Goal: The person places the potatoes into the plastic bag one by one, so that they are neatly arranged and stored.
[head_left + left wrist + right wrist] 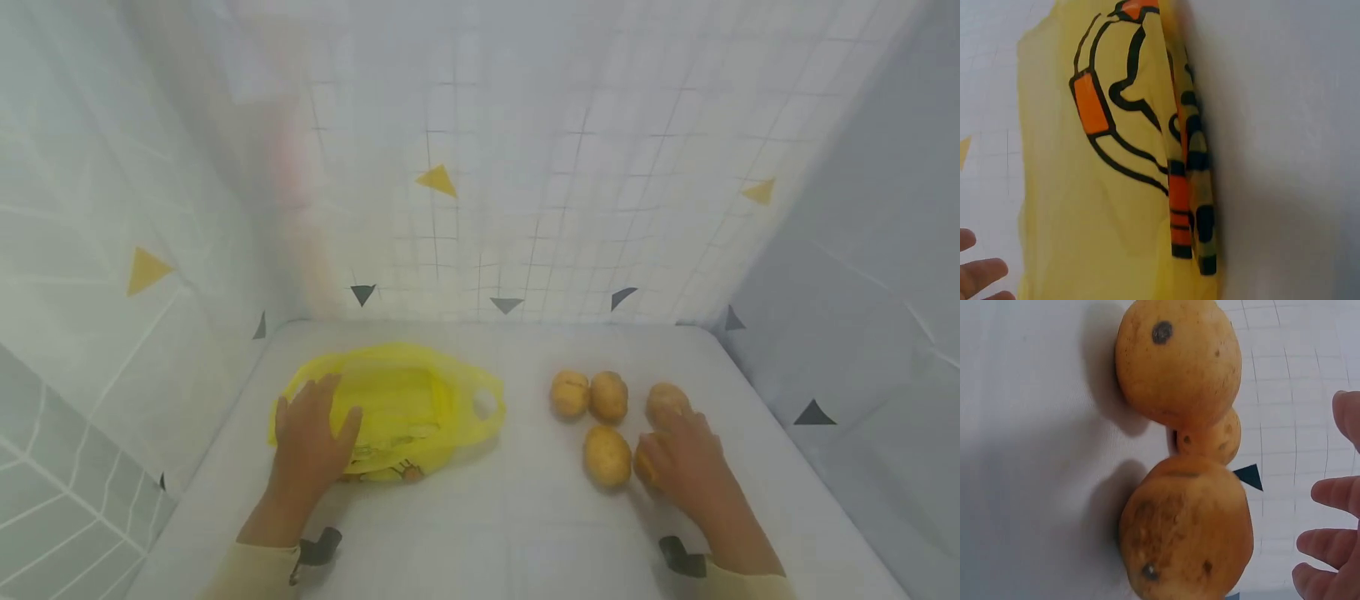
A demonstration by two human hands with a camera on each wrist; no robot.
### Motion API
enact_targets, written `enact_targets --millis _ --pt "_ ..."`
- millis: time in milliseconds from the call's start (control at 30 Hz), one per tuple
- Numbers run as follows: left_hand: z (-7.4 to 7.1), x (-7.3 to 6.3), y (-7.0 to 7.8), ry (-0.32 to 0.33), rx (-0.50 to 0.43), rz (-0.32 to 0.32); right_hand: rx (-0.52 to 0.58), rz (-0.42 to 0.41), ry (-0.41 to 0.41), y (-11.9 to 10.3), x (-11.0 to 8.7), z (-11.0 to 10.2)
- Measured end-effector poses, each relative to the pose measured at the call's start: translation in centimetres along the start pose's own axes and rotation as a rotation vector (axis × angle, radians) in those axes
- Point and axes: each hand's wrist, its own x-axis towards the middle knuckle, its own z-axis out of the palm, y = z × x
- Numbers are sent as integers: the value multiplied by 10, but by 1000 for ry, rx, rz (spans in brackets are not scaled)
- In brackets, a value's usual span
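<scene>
potatoes [607,457] lie near the right hand [690,461]

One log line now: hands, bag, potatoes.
left hand: over yellow bag | right hand: over two rightmost potatoes | five potatoes visible: on table, outside bag

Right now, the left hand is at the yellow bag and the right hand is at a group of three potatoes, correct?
Not three: the head view shows five potatoes. The left hand is at the yellow bag and the right hand at the potatoes, as you said.
</scene>
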Motion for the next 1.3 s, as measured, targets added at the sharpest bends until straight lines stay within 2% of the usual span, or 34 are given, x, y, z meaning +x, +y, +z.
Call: enact_targets --millis 100,167,267,567,667,767,833,900,1067,1300 --pt "-3 0 -7 32 3 -13 62 67 -48 3 -6 -5" --pt "-6 1 -10 32 9 -34 66 132 -107 4 -10 -9" --pt "-9 2 -16 39 15 -63 51 188 -154 8 -12 -11" --pt "-20 7 -34 93 -66 -125 78 291 -219 26 -11 -13" --pt "-24 9 -39 73 -128 -209 105 324 -243 33 -11 -11" --pt "-28 8 -45 28 -198 -344 124 352 -264 41 -12 -7" --pt "-28 6 -50 0 -238 -422 137 353 -277 46 -14 -4" --pt "-27 4 -56 -12 -269 -464 153 356 -289 50 -16 0" --pt "-21 -2 -68 -40 -325 -502 180 361 -303 51 -20 4" --pt "-13 -3 -69 -82 -351 -561 170 270 -275 49 -25 4"
